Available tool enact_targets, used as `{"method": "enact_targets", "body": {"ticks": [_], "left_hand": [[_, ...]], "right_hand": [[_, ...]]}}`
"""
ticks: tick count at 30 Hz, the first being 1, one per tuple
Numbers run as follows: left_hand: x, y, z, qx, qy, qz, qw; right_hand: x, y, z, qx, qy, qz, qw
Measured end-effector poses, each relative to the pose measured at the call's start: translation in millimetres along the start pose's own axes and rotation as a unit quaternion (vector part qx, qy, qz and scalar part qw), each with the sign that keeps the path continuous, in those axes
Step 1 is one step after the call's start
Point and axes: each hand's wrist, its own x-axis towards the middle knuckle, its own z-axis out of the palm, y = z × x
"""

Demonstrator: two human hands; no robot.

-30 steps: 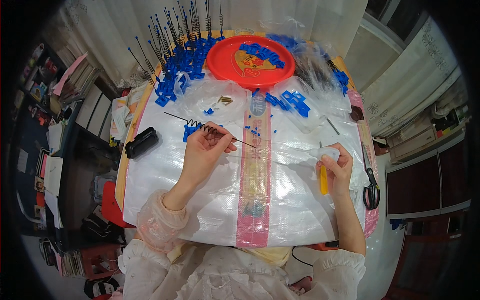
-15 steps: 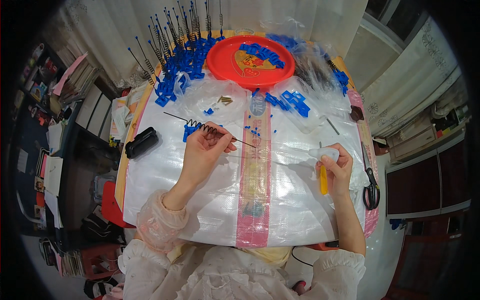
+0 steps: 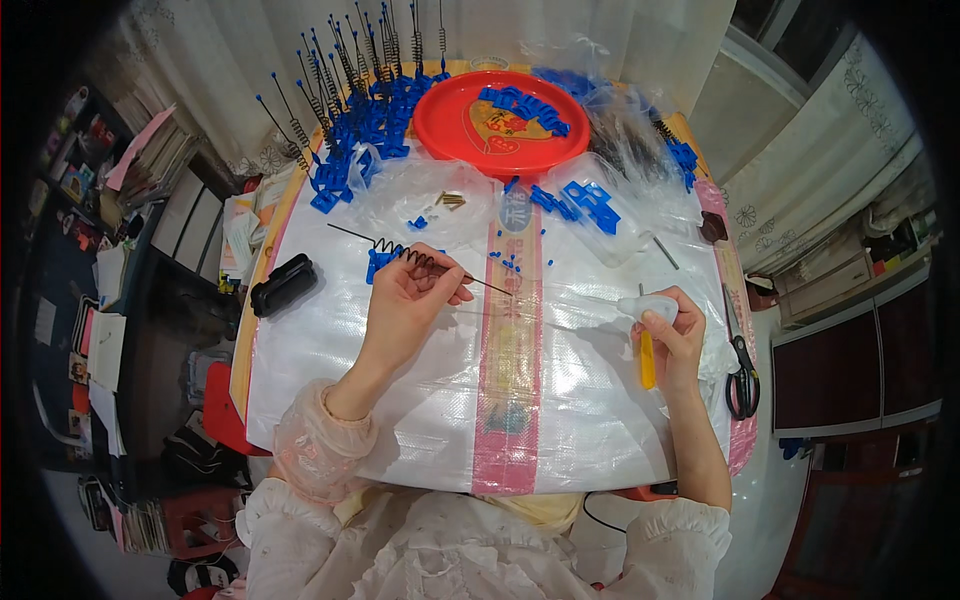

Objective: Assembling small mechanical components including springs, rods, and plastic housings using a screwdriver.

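My left hand (image 3: 410, 300) pinches a black wire spring (image 3: 387, 246); its coils show above the fingers and one straight end points right, over the pink stripe of the cover. In my right hand (image 3: 682, 340) is a small white squeeze bottle (image 3: 655, 306), with its thin clear nozzle pointing left towards the wire tip, apart from it. A yellow handle (image 3: 647, 362) with a thin metal shaft is held in the same hand. Just behind my left hand lies a blue plastic piece (image 3: 378, 266), partly hidden. Tiny blue caps (image 3: 510, 264) lie scattered beyond the wire.
A red plate (image 3: 440, 150) with blue clips stands at the back. Many blue bases with upright springs (image 3: 345, 140) crowd the back left. Black scissors (image 3: 742, 385) lie at the right edge, a black case (image 3: 285, 285) at the left. Small brass tubes (image 3: 451, 200) rest on clear plastic.
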Motion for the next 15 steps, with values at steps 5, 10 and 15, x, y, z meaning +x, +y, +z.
{"method": "enact_targets", "body": {"ticks": [5, 10, 15], "left_hand": [[-0.4, 1.1, 0.5, 0.002, 0.002, 0.0, 1.0], [-0.1, -0.1, -0.4, 0.003, 0.001, 0.001, 1.0], [-0.2, 0.6, 0.0, 0.005, 0.001, 0.001, 1.0]], "right_hand": [[-0.1, 0.5, -1.0, 0.0, 0.0, 0.006, 1.0], [0.1, 0.2, -0.5, -0.001, -0.001, 0.004, 1.0], [0.2, 0.3, -1.0, -0.001, -0.001, 0.002, 1.0]]}}
